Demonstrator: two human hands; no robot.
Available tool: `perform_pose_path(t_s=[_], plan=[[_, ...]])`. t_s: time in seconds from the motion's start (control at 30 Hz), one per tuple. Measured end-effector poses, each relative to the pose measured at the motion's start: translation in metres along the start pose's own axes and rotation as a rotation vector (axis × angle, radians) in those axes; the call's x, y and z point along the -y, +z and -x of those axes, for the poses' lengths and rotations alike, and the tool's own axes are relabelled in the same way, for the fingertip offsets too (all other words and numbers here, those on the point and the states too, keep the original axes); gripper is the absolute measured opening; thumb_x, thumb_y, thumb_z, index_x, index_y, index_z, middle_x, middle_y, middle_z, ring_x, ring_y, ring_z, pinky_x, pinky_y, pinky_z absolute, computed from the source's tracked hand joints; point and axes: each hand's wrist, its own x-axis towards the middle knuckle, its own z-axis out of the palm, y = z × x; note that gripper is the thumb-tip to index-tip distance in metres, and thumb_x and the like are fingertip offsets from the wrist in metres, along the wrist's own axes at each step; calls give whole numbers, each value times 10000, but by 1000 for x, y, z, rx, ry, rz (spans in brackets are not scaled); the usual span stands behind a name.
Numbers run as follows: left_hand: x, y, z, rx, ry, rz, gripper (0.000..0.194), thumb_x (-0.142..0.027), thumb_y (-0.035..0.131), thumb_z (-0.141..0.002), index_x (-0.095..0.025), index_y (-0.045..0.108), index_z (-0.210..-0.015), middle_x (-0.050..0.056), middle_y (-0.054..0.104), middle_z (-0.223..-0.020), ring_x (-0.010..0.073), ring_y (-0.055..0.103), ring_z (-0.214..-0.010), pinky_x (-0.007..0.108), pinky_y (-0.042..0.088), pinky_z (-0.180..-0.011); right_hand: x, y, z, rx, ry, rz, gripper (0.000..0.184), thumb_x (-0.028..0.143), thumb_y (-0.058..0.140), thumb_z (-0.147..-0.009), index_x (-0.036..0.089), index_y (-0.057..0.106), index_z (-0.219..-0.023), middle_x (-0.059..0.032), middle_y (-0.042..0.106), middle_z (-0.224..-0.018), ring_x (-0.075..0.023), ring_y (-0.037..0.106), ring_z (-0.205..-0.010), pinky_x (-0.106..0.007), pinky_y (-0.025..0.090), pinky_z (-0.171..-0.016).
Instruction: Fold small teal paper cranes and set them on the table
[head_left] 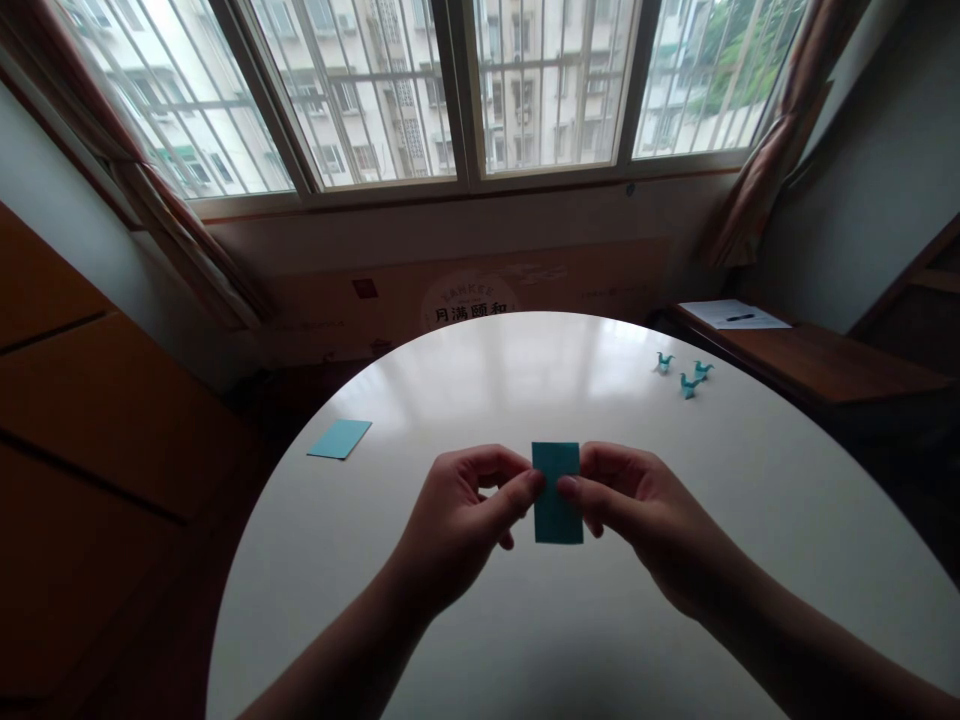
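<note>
Bounded by a round edge at the white desk (480, 640), curving from nine o'clock through twelve to three, with the window (375, 120) beyond twelve. Wide in open room toward six o'clock, and also toward twelve, up to the far edge. More narrow toward ten o'clock because of the teal paper stack (340, 439), lying flat just beside the edge, and between one and two o'clock because of three small folded birds (688, 387), set near the far edge. Held over the middle part of the desk, between left hand (461, 512) and right hand (641, 505): the teal paper rectangle (557, 518). Pointing with one short side to twelve, with long axis almost straight from twelve to six. Grasped by pinching grip on both sides, with left thumb at the nine o'clock edge and right thumb upon the face, toward three.
</note>
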Motion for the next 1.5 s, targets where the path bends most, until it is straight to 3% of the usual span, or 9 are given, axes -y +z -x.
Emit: perform_pose_path(t_s=[0.17,0.43,0.57,0.7,0.97,1.17,1.33,1.4,1.5], plan=[[4,1,-3,34,-64,50,169,-299,748,-841,-133,727,-813,2,604,-671,112,539,-586,187,453,-479,-2,-1,-1,-65,-26,20,124,313,746,-887,195,726,-856,6,654,-756,-118,547,-652,-202,443,-564],[6,1,-4,-47,-6,-14,218,-339,730,-857,-121,721,-845,11,621,-673,120,551,-584,203,474,-478,-4,-2,-2,-60,-21,125,187,341,746,-883,165,721,-826,-8,658,-726,-127,566,-643,-212,461,-555],[8,1,-8,-187,-30,106,243,-362,758,-819,-124,708,-806,-12,588,-592,99,507,-524,182,441,-452,-8,-1,-5,-35,22,181,280,360,774,-853,191,681,-1057,-34,704,-890,-166,622,-765,-228,481,-578],[12,-1,-15,-300,-51,179,250,-363,787,-761,-133,690,-761,-13,579,-593,103,501,-539,174,432,-439,-13,-4,-10,-19,54,167,286,386,795,-827,174,664,-967,-34,677,-862,-176,621,-769,-236,492,-565],[28,-6,-22,-164,-19,-53,264,-378,730,-779,-114,715,-795,3,582,-604,117,524,-541,193,445,-432,-21,-15,-22,-277,97,-41,282,417,751,-854,188,623,-956,-49,651,-949,-199,658,-835,-246,535,-561],[51,-17,-35,-257,1,-104,412,-502,573,-851,-112,687,-785,71,644,-787,131,549,-598,211,464,-425,-33,-23,-34,-339,117,33,139,307,646,-937,177,623,-977,-69,652,-966,-188,678,-815,-233,539,-534],[69,-20,-45,-320,-21,-106,476,-582,569,-824,-128,672,-922,54,608,-834,149,571,-638,229,486,-416,-38,-29,-41,-309,178,82,104,259,629,-950,157,611,-948,-50,653,-881,-177,695,-709,-186,436,-400],[74,-21,-48,-331,-55,-119,485,-595,552,-848,-128,665,-920,49,609,-823,143,575,-617,227,476,-411,-38,-30,-43,-319,209,102,103,243,613,-969,141,608,-981,-38,648,-867,-158,684,-691,-174,427,-404],[76,-22,-54,-362,-145,-161,466,-551,467,-958,-124,636,-878,22,576,-754,113,539,-546,215,437,-403,-39,-29,-46,-319,262,130,169,278,609,-996,127,616,-1070,-29,653,-913,-124,651,-682,-205,516,-511]])
